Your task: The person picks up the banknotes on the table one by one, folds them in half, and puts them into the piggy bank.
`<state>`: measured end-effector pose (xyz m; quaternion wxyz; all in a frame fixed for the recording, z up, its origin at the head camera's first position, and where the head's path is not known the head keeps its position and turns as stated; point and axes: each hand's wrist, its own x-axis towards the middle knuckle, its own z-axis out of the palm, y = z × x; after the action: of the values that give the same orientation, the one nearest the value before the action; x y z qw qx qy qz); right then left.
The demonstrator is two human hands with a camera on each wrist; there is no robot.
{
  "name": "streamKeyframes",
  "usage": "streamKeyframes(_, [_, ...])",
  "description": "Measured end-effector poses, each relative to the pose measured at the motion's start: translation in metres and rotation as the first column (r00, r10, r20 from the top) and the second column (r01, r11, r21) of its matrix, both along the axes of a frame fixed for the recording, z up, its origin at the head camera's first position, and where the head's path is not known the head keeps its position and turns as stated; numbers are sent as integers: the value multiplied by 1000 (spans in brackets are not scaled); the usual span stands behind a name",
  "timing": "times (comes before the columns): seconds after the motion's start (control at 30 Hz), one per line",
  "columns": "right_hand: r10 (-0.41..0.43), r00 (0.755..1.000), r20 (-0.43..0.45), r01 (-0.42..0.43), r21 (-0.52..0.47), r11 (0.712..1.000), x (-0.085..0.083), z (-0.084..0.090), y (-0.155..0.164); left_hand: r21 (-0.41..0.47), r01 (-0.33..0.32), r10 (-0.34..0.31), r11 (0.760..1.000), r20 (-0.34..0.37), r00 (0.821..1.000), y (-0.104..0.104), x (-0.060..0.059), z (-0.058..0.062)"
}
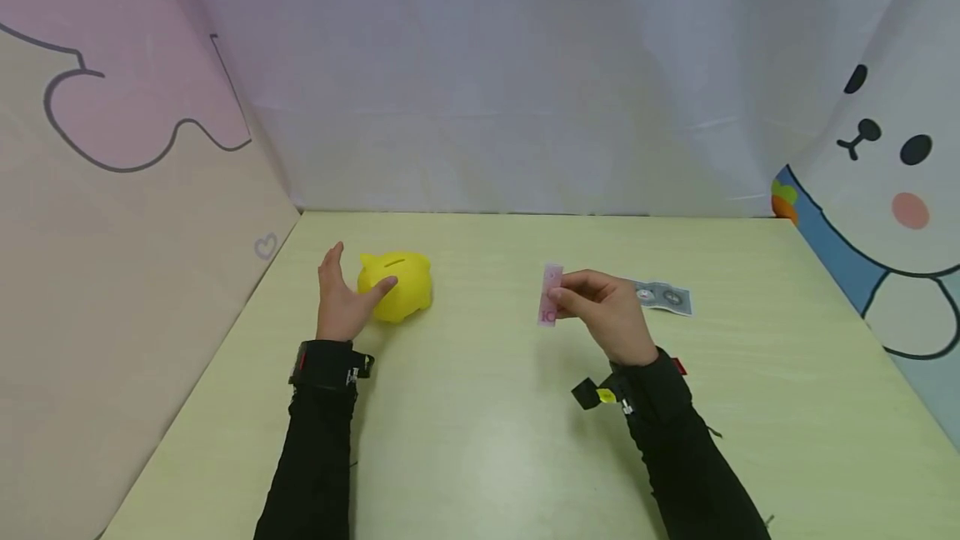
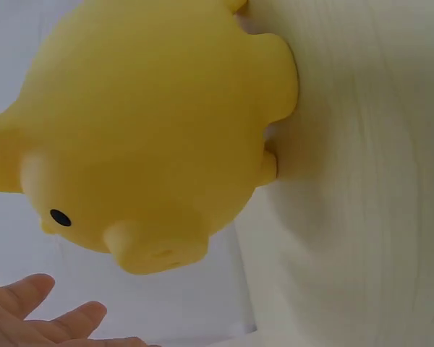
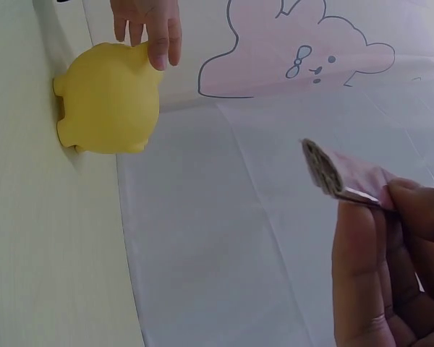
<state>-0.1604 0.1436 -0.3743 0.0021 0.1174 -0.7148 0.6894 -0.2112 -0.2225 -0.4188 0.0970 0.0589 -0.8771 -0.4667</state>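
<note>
A yellow piggy bank (image 1: 408, 286) stands upright on the table, a coin slot on its back. Its eye and snout (image 2: 159, 249) fill much of the left wrist view. My left hand (image 1: 341, 302) is spread wide beside it, thumb in front of its body and fingers towards its head; whether the thumb touches cannot be told. My right hand (image 1: 611, 315) pinches a folded pink banknote (image 1: 551, 277) between thumb and fingers, above the table. In the right wrist view the folded layers of the pink banknote (image 3: 354, 170) show at its end.
A grey-green banknote (image 1: 667, 298) lies on the table behind the right hand, partly covered by it. The pale wooden table (image 1: 480, 407) meets a white curtain (image 1: 480, 107) at the back. Printed cartoon panels border the left and right sides.
</note>
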Motion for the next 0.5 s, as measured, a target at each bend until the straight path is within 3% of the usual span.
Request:
streamKeyframes(0.17, [0, 1000, -2, 0, 0, 1000, 0, 0, 1, 70, 18, -23, 997, 78, 997, -5, -3, -5])
streamKeyframes(0.3, [-5, 1000, -2, 5, 0, 1000, 0, 0, 2, 77, 53, -64, 996, 138, 988, -3, -5, -9])
streamKeyframes(0.5, [-22, 1000, 4, 22, 9, 1000, -1, 0, 3, 118, 87, -107, 989, 176, 979, 0, -6, -13])
